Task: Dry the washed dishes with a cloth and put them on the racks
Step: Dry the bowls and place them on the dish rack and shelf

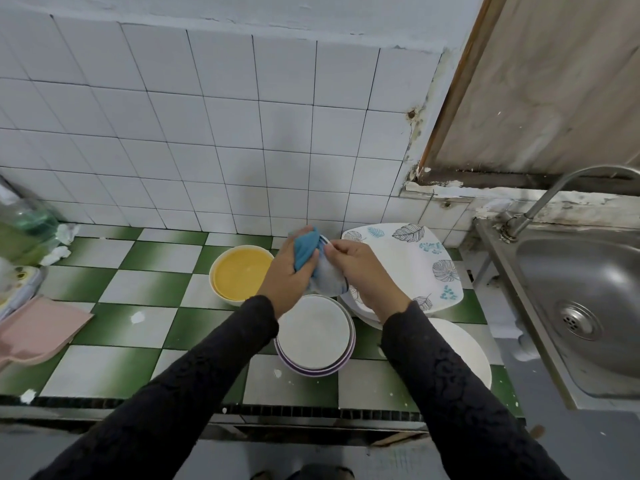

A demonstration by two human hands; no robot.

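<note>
A home kitchen: a white-tiled wall (207, 133) beyond the fingers (337, 248), a green-and-white checked tile counter (145, 289) beneath them, a stainless steel sink (588, 292) with a curved tap (547, 199) to their right, stacked bowls (315, 332) and leaf-print plates (412, 258) close beside them.

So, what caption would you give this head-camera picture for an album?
Left hand holds a blue cloth against a small bowl gripped by the right hand over a green-checked counter.

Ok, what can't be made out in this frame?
Head view:
- Bowl, mostly covered by the cloth, left hand and right hand; inside unseen.
- Bottle, blurred, cut by the left edge.
- White plate, partly under the right sleeve.
- Sink, cut by the right edge.
- Racks: not in frame.
</note>
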